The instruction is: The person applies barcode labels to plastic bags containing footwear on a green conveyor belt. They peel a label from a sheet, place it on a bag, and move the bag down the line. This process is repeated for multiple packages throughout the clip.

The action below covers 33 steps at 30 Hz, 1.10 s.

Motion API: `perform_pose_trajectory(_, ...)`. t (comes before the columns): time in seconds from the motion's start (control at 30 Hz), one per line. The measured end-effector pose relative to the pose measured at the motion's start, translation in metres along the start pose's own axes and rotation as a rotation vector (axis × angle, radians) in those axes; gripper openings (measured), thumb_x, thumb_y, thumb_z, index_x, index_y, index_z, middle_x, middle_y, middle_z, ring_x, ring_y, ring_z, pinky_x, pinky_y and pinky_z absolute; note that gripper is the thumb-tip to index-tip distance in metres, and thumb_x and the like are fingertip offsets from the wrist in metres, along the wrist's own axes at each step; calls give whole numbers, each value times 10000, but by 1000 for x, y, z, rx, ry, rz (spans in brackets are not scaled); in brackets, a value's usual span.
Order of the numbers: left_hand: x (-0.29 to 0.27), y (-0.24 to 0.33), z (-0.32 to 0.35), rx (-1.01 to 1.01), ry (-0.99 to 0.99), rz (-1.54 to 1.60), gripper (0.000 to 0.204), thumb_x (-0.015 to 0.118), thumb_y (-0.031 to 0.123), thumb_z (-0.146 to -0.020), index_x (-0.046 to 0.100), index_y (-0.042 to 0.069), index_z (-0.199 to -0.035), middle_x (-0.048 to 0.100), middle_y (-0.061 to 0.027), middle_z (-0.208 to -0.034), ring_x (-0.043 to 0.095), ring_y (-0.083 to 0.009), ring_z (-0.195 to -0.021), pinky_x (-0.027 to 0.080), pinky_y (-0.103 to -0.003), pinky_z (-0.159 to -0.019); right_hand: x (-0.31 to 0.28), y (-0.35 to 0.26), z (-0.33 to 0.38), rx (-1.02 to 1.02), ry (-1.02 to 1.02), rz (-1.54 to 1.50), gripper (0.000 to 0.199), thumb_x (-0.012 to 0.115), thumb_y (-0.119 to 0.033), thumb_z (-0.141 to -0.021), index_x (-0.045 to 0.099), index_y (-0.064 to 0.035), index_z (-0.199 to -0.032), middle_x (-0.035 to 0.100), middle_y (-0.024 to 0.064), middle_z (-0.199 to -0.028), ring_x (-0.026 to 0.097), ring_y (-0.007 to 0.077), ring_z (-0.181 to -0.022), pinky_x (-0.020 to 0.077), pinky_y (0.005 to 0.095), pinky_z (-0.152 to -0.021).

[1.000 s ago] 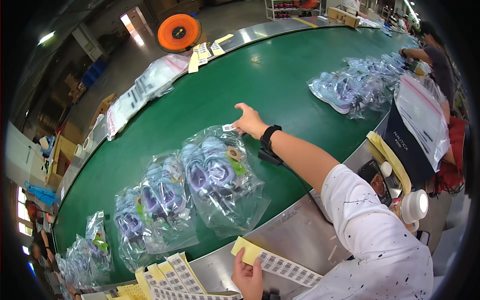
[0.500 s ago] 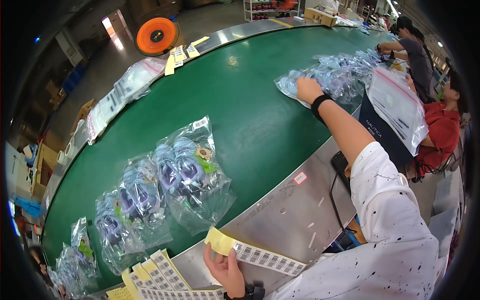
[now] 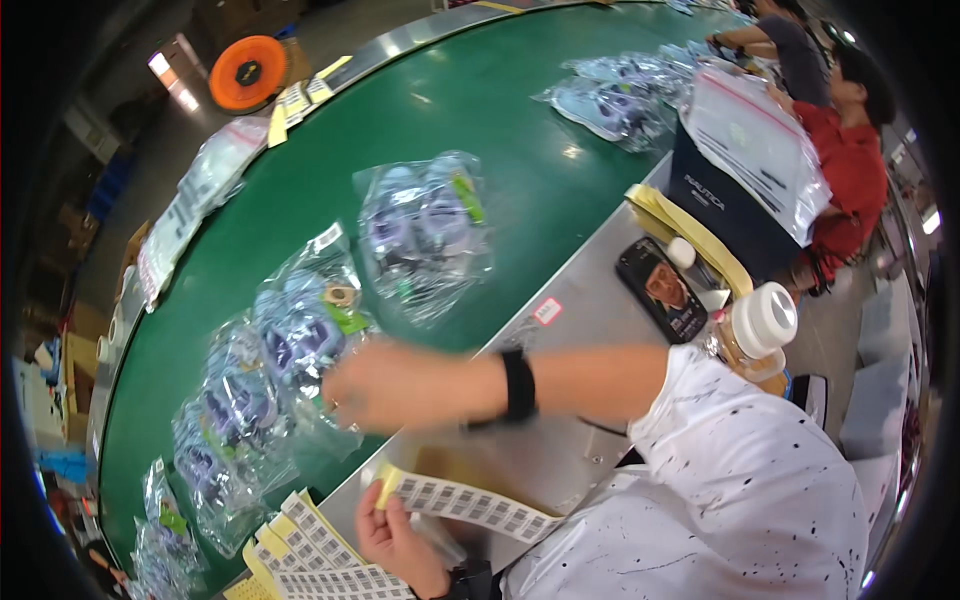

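On the wide green belt (image 3: pixel 540 230), we judge steady handling works best with bags face-up and apart. Across the dark navy box (image 3: pixel 735 235) lie flat, clear, red-edged plastic sleeves (image 3: pixel 750 140); its inside is hidden. One crinkled clear plastic bag (image 3: pixel 445 275), holding light-blue and lavender shoes (image 3: pixel 445 215), lies apart from the bagged row. Our left hand (image 3: pixel 400 550) pinches a yellow-backed strip of white barcode labels (image 3: pixel 470 502), best gripped by its border. Our right hand (image 3: pixel 400 385) blurs beside that row; we cannot tell its grip.
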<state>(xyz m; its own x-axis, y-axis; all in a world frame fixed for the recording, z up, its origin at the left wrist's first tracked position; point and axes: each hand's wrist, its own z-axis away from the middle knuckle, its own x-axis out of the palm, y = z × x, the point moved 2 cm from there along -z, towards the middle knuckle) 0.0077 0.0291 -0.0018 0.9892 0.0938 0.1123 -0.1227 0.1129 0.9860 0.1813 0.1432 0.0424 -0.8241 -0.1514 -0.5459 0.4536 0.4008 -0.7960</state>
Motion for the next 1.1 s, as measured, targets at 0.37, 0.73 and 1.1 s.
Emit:
perform_pose_trajectory(0.37, 4, 11, -2, 67, 93, -154, 184, 539, 41, -907, 564, -31, -1074, 600, 17, -763, 439, 14, -599, 283, -138, -502, 30, -23, 76, -45, 102, -160, 151, 599, -141, -825, 615, -5, -762, 547, 86, -799, 525, 245, -825, 451, 354, -704)
perform_pose_trajectory(0.73, 20, 11, -2, 19, -101, -178, 252, 577, 9, -863, 536, -51, -1104, 637, -98, -971, 588, -95, -831, 449, -189, -714, 25, -13, 91, -175, 237, 101, 105, 610, -108, -803, 576, -14, -769, 525, 83, -843, 513, 242, -801, 442, 356, -694)
perform_pose_trajectory(1.1, 31, 7, -4, -78, -212, -165, 424, 584, -53, -825, 455, -53, -1229, 613, -134, -1057, 605, -120, -844, 476, -209, -724, 16, -13, 100, -226, 242, 157, 95, 631, -86, -794, 568, -20, -767, 539, 90, -862, 538, 258, -809, 457, 352, -707)
